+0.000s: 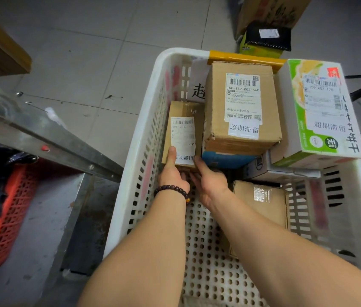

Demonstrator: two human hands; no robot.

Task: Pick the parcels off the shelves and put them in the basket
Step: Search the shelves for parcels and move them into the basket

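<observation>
both bare forearms reach forward, the left hand (173,173) and right hand (208,180) side by side, gripping the near end of the small brown parcel (183,131).

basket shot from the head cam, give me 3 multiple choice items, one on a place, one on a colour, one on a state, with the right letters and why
1. Where in the white basket is the small brown parcel that the hands touch?
A. against its left wall
B. on top of the green and white box
C. outside it, on the floor

2. What colour is the crate at the left edge of the view?
A. blue
B. red
C. yellow

3. How do the hands stand on the small brown parcel?
A. both off it
B. only the right hand touches it
C. both at its near end

Answers:
1 A: it stands beside the slotted left wall, left of the large brown parcel.
2 B: its lattice is plainly red.
3 C: the left hand has its thumb on the label, and the right hand touches the near corner.
</observation>
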